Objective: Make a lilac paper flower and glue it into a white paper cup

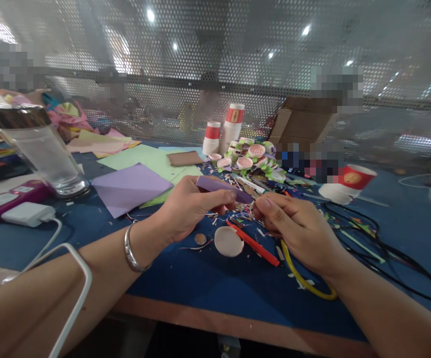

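Observation:
A folded strip of purple paper [218, 185] is stretched between my two hands over the table. My left hand [189, 206] grips it with the thumb on top, a silver bangle on the wrist. With thumb and fingers pinched together, my right hand [297, 223] holds the strip's right end; its fingertips are partly hidden. Below the strip lies a white round paper piece [229, 242], beside a red pen [256, 244]. A small brown disc [200, 239] is to their left. A yellow loop [301, 279] passes beneath my right hand.
Paper scraps surround a pile of small decorated cup pieces [250, 158]. Stacked paper cups [231, 130] stand behind; another stack [349, 183] leans at right near black cables [379, 243]. Purple sheets [129, 188], a glass bottle [47, 154] and a white charger [29, 214] lie left.

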Action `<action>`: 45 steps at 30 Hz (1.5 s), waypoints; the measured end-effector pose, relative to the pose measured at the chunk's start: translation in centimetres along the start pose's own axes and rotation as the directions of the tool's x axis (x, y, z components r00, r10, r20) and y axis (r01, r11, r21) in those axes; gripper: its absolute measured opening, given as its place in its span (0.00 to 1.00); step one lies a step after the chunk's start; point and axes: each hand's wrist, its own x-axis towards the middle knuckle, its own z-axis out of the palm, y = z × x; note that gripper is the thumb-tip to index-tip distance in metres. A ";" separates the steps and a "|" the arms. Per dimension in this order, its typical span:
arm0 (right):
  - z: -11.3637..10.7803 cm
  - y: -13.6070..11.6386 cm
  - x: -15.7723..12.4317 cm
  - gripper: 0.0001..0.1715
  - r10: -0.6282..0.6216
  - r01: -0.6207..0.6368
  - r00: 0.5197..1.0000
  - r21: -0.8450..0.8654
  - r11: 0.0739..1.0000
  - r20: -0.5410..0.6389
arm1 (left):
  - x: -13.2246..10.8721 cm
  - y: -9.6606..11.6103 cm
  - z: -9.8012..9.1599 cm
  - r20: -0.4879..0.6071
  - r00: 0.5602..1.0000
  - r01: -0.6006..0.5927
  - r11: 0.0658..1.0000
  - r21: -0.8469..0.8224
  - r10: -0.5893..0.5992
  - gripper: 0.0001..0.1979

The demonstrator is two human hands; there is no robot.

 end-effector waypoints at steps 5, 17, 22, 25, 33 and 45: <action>-0.1 0.1 0.0 0.30 -0.011 0.012 1.000 -0.019 1.000 0.004 | 0.0 0.0 -0.1 0.004 1.000 0.011 1.000 -0.012 -0.011 0.05; 0.1 0.2 0.0 0.29 -0.002 0.002 1.000 0.047 0.999 -0.010 | -0.1 -0.3 0.0 0.015 0.998 0.069 0.994 -0.082 -0.068 0.05; 0.2 0.2 0.1 0.28 0.049 -0.039 0.998 0.188 0.981 -0.048 | -0.1 -0.1 0.1 0.008 0.994 0.110 0.990 -0.088 -0.110 0.05; 0.3 0.4 0.2 0.28 0.044 -0.033 0.997 0.182 0.983 -0.059 | -0.1 0.1 0.3 0.018 0.992 0.124 0.991 -0.056 -0.123 0.04; 0.4 -0.2 0.2 0.23 0.040 -0.040 0.999 0.139 0.990 -0.001 | -0.2 -0.1 0.2 0.072 0.992 0.100 0.995 0.023 -0.101 0.03; 0.6 -0.7 0.3 0.17 0.018 -0.011 0.997 0.091 0.996 -0.079 | 0.3 -0.8 0.2 0.080 0.996 0.045 0.993 -0.111 -0.036 0.07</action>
